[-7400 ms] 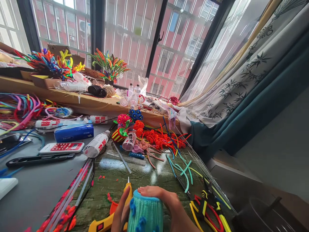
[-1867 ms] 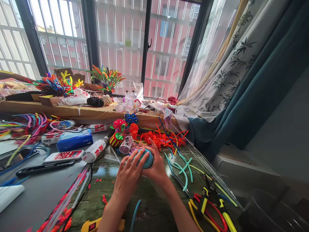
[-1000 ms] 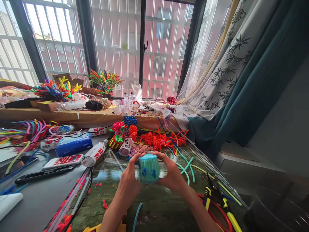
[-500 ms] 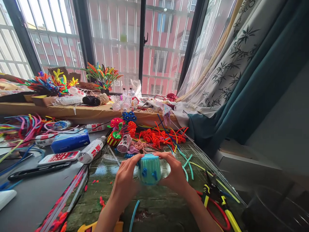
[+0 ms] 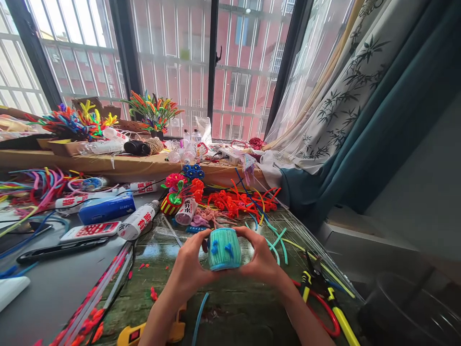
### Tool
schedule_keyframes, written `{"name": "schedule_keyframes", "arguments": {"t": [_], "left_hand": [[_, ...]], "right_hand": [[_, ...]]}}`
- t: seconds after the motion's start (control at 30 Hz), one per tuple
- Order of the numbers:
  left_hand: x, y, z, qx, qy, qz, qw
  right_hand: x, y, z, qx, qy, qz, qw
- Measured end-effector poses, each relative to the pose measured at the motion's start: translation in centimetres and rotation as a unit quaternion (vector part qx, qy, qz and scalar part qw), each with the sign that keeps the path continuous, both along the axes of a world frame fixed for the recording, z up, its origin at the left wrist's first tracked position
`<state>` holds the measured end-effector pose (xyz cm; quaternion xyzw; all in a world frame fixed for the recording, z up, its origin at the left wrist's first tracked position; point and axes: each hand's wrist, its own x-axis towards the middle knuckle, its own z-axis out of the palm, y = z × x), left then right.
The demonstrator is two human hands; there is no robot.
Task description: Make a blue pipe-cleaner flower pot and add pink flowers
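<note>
At the left, a blue pack [image 5: 107,208] and a labelled bottle [image 5: 139,221] lie on the surface [image 5: 248,310], well apart from the work; nearer the person is a yellow tool [image 5: 124,336], partly covered. The left hand [image 5: 190,259] curves round the left side of a teal cup-like piece [image 5: 225,250], fingers near its top and thumb low. This piece is held up in front of the person, over the surface, its ribbed wall and small dark-blue bits facing the camera. The right hand [image 5: 261,254] grips it from the other side in much the same way, so both hands are closed on it. The step in hand looks like steadying or checking the piece; any next move seems to call for an even, light squeeze, since the soft covering could dent. Farther right are loose teal strips [image 5: 283,251], then yellow-handled pliers [image 5: 341,319], beside a red handle loop [image 5: 334,329].
</note>
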<state>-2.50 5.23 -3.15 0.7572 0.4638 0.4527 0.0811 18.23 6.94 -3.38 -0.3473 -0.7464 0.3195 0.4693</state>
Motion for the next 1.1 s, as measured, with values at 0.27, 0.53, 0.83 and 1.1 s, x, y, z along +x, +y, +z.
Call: {"name": "schedule_keyframes", "arguments": {"t": [0.27, 0.53, 0.83, 1.1], "left_hand": [[0.0, -0.3, 0.8, -0.095, -0.060, -0.057, 0.992], [0.1, -0.3, 1.2, -0.104, -0.067, -0.056, 0.991], [0.0, 0.0, 0.5, -0.068, -0.042, -0.091, 0.993], [-0.2, 0.6, -0.5, 0.026, 0.002, -0.050, 0.998]], "right_hand": [[0.3, 1.1, -1.2, -0.088, 0.096, 0.075, 0.989], [-0.1, 0.9, -1.5, -0.117, 0.095, 0.132, 0.980], [0.1, 0.4, -1.0, -0.043, 0.095, 0.076, 0.992], [0.9, 0.8, 0.3, -0.017, 0.045, 0.077, 0.996]]}}
